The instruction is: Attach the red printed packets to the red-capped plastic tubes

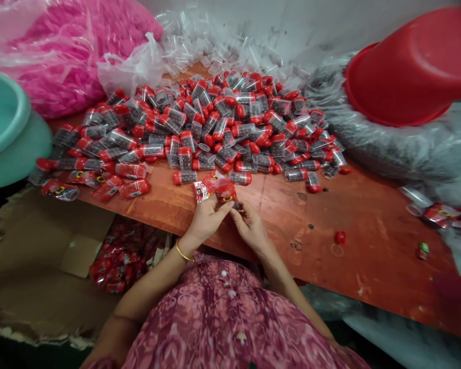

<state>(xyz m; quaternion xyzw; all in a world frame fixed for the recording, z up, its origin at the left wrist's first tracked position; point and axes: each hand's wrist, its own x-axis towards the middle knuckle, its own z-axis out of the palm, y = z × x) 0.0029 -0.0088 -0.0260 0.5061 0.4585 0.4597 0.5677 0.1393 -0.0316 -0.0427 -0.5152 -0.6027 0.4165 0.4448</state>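
Note:
At the front edge of the wooden table, my left hand (209, 218) and my right hand (250, 228) meet, both closed. Between their fingertips is a red printed wrapper (226, 189), gripped from both sides; whether something sits inside it is hidden. More red-and-white printed wrapper (203, 191) sticks out beside the left fingers. Just beyond the hands lies a big heap of clear plastic containers with red caps (185, 158) and dark contents. Several containers in red printed wrappers (134, 188) rest on the table to the left.
A cardboard box (30, 266) below the table's left edge holds many red wrapped pieces (117, 264). A pale green basin (7, 133) and bagged pink pieces (80, 46) stand left. A red bucket (407, 72) leans on a clear bag (384, 148) at right. A red cap (340, 237) lies nearer.

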